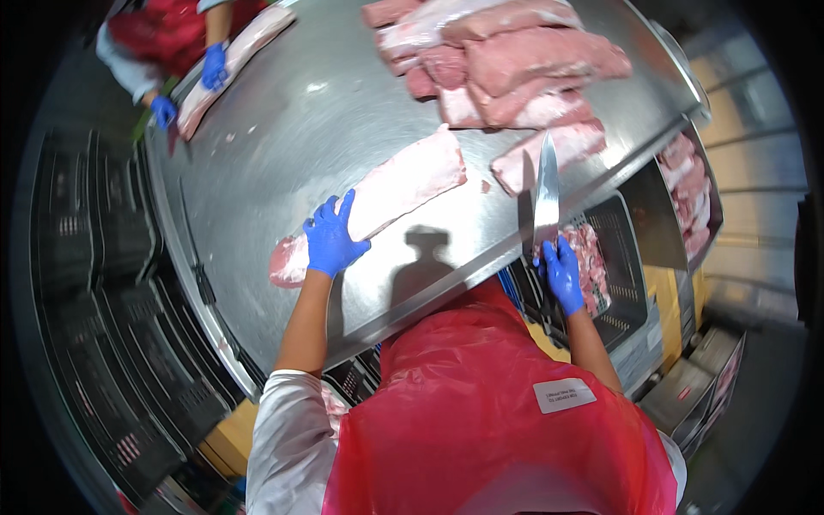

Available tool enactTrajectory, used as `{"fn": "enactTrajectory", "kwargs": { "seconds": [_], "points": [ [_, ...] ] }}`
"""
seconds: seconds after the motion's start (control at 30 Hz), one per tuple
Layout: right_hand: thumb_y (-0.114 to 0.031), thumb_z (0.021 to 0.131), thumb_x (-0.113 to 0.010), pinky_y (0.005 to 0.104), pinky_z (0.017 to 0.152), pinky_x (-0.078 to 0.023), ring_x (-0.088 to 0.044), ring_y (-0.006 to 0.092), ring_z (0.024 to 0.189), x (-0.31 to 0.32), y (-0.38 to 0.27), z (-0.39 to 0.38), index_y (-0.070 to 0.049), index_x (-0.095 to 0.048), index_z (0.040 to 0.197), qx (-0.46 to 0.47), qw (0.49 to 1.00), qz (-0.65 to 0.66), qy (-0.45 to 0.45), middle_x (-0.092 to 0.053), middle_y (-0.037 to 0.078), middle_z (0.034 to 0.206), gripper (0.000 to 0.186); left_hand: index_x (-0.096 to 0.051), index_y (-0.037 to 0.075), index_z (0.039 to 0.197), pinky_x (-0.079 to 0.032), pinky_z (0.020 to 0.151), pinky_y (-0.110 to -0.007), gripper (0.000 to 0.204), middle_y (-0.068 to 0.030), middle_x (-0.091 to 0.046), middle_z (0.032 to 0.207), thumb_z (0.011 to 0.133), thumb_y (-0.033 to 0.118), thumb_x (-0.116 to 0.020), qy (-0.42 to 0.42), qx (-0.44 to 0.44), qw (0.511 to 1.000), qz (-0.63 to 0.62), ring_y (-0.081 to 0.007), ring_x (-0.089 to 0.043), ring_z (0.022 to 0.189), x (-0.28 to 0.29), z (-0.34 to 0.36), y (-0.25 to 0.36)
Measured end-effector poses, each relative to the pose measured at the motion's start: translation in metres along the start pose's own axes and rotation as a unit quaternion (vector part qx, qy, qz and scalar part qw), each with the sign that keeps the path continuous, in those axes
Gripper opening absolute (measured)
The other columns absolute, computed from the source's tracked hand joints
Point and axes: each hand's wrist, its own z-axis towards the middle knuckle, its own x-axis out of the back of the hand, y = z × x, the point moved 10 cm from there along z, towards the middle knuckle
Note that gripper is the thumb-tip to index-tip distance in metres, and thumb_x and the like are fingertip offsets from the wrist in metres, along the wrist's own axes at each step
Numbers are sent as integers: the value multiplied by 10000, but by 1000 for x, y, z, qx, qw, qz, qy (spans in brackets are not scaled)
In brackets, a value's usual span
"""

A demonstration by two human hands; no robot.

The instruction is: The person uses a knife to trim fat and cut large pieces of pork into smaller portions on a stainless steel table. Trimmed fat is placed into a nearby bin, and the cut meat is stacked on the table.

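My left hand (333, 239), in a blue glove, rests on a long pale pork loin (403, 180) on the steel table (300, 103), its fingers spread over the meat near the loin's lower-left end. My right hand (562, 275), also gloved in blue, grips a large knife (546, 189) with its broad blade pointing up, over the table's right edge. Just left of the blade lies a smaller loin piece (515, 169); a pile of pink pork cuts (515, 69) lies at the top right of the table.
A co-worker (172, 34) in a red apron has blue-gloved hands at another loin (245, 47), top left. Black crates (99, 360) line the left; a crate of trimmings (625, 296) is below the right edge. A bin of meat (682, 193) stands at the right.
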Motion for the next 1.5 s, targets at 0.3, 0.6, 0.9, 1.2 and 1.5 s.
{"fn": "enactTrajectory", "kwargs": {
  "seconds": [0.3, 0.6, 0.9, 1.2, 1.5],
  "points": [
    [-180, 963, -604, 296, 535, -468, -543, 112, 564, -109, -17, 114, -61, -531, 1284, 87, 986, -117, -81, -589, 58, 727, 350, -305, 297, 1536, -296, 1104, -608, 1011, -126, -410, 1467, 663, 373, -808, 55, 13, 988, 140, -364, -435, 1318, 41, -43, -157],
    [-151, 945, -610, 296, 628, -483, -512, 107, 620, -196, -97, 129, -243, -329, 1549, 146, 929, -109, -323, -557, 15, 684, 673, -527, 76, 1346, -451, 1030, -474, 515, -225, -538, 1324, 848, 172, -619, 216, 89, 965, 118, -403, -496, 1262, 37, -35, -83],
    [-160, 962, -598, 317, 685, -490, -567, 161, 673, -236, -115, 172, -218, -350, 1535, 262, 872, -60, -410, -600, 81, 743, 628, -662, -4, 1097, -536, 787, -355, 322, -169, -623, 1039, 810, 113, -749, 337, 238, 861, -298, -281, -649, 891, -16, -6, 118],
    [-92, 950, -586, 352, 674, -491, -609, 181, 690, -171, -86, 131, -237, -350, 1535, 329, 825, -146, -435, -650, 159, 789, 648, -647, -26, 1034, -527, 751, -365, 337, -179, -622, 987, 771, 134, -784, 377, 308, 833, -262, -291, -633, 832, -30, -15, 120],
    [-122, 967, -598, 268, 646, -451, -452, 76, 674, -280, -113, 144, -182, -358, 1538, 247, 819, -60, -514, -543, -26, 737, 622, -667, -48, 983, -526, 708, -359, 250, -164, -657, 913, 799, 99, -749, 400, 355, 790, -300, -265, -633, 734, -56, -26, 100]
  ]
}}
